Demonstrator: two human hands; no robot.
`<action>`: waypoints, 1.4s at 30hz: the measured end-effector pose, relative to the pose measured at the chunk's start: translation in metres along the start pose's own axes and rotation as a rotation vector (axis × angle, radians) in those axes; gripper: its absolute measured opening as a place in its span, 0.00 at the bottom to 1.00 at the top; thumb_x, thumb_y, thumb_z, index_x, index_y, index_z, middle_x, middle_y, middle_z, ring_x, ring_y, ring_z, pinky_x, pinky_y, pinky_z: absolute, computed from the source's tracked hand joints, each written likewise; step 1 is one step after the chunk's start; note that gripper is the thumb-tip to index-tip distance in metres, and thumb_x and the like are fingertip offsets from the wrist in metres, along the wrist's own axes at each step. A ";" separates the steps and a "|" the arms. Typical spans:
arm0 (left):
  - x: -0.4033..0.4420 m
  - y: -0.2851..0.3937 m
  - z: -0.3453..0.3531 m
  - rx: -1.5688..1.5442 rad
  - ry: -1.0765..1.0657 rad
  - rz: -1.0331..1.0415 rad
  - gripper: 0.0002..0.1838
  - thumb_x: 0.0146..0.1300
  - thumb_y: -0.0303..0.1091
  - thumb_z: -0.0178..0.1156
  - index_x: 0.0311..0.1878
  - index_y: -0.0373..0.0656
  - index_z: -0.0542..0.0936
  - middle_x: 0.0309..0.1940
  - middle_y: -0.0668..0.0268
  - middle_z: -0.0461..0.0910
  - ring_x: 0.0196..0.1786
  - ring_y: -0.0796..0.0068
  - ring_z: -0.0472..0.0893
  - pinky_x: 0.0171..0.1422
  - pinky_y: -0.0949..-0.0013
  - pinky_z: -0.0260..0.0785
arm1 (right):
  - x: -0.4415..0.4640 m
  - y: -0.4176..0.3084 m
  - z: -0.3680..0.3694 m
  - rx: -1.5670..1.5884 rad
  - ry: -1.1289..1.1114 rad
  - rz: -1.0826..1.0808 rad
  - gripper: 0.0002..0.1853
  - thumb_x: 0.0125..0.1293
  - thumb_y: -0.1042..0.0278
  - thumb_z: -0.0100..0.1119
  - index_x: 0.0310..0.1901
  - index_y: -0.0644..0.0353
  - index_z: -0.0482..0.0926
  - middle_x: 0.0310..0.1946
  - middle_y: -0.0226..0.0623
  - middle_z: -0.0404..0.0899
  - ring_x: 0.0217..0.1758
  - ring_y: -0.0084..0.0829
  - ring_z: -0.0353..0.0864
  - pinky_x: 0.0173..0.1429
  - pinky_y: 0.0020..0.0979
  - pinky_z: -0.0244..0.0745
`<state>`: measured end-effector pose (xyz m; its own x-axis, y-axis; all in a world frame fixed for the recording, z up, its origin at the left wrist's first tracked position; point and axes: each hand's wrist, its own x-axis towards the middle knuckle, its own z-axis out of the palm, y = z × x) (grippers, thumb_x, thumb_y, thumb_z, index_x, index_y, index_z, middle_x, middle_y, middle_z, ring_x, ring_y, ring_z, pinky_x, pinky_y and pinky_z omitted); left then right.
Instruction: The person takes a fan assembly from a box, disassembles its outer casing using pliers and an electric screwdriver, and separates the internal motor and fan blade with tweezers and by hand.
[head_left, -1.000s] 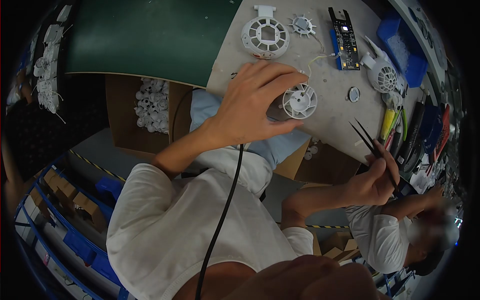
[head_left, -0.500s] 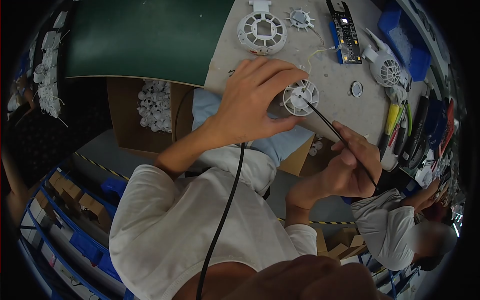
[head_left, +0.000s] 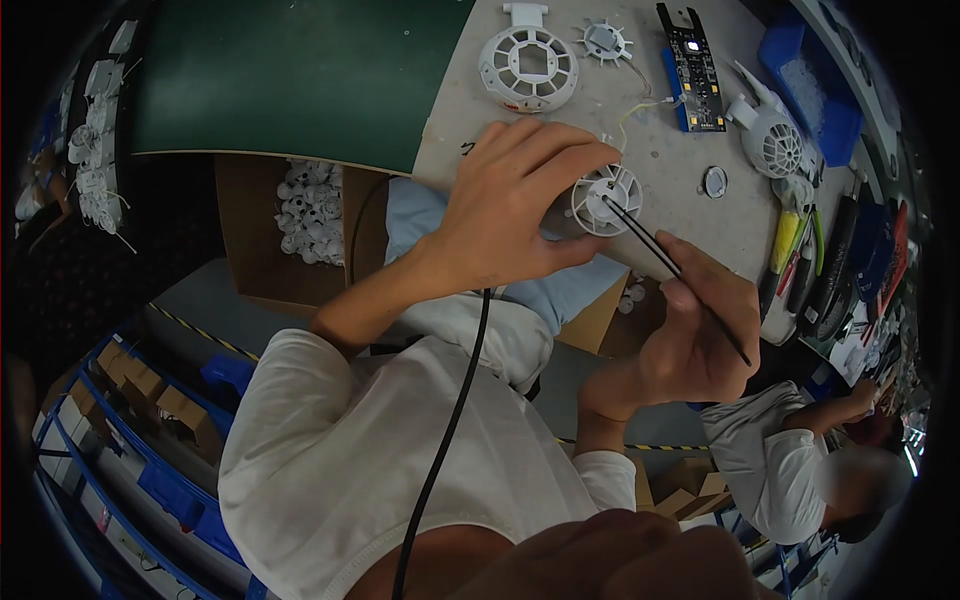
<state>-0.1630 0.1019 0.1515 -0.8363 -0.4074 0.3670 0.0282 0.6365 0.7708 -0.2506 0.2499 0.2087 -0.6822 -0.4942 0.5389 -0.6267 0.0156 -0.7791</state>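
Thumb and fingers of my left hand (head_left: 520, 200) grip the rim of a round white spoked part (head_left: 606, 201) from its left side. My right hand (head_left: 705, 325) is closed on black tweezers (head_left: 655, 247), whose tips reach the hub of the spoked part. Thin pale wires (head_left: 632, 112) run from near that part up to a black circuit board (head_left: 697, 85) with a blue side. Above my left hand lies a white round housing (head_left: 528, 68), and beside it a small white spiked part (head_left: 604, 41).
A small round disc (head_left: 714, 181) lies right of my hands. Farther right are a white caged part (head_left: 771, 149), a blue bin (head_left: 815, 90) and hand tools (head_left: 790, 240). A co-worker (head_left: 775, 470) sits at the lower right. An open box of white parts (head_left: 310, 212) stands below the table.
My right hand has moved left with the tweezers, bringing their tips from beside the spoked part onto its hub. My left hand keeps its hold.
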 end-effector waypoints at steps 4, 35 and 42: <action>0.001 0.002 -0.002 0.003 -0.008 0.000 0.35 0.35 0.37 0.78 0.54 0.47 0.80 0.49 0.65 0.80 0.48 0.61 0.78 0.51 0.61 0.66 | 0.008 -0.007 0.003 -0.099 -0.024 0.006 0.13 0.50 0.72 0.76 0.34 0.68 0.81 0.29 0.47 0.85 0.33 0.38 0.89 0.39 0.30 0.83; 0.001 0.001 -0.001 0.019 0.015 0.013 0.33 0.36 0.36 0.78 0.52 0.45 0.81 0.48 0.64 0.82 0.46 0.61 0.79 0.50 0.63 0.67 | -0.011 0.029 -0.039 0.119 0.116 -0.056 0.18 0.68 0.60 0.64 0.39 0.73 0.76 0.29 0.55 0.82 0.30 0.48 0.87 0.21 0.23 0.74; 0.002 -0.001 0.000 0.003 0.002 0.037 0.34 0.36 0.37 0.77 0.52 0.47 0.80 0.47 0.66 0.80 0.46 0.62 0.77 0.50 0.62 0.66 | -0.024 0.050 -0.057 0.036 0.441 0.107 0.16 0.71 0.61 0.61 0.41 0.70 0.76 0.29 0.52 0.82 0.16 0.25 0.75 0.16 0.18 0.60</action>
<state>-0.1652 0.1006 0.1513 -0.8338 -0.3847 0.3961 0.0573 0.6532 0.7550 -0.2869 0.3123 0.1749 -0.8426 -0.0743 0.5335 -0.5357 0.0122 -0.8443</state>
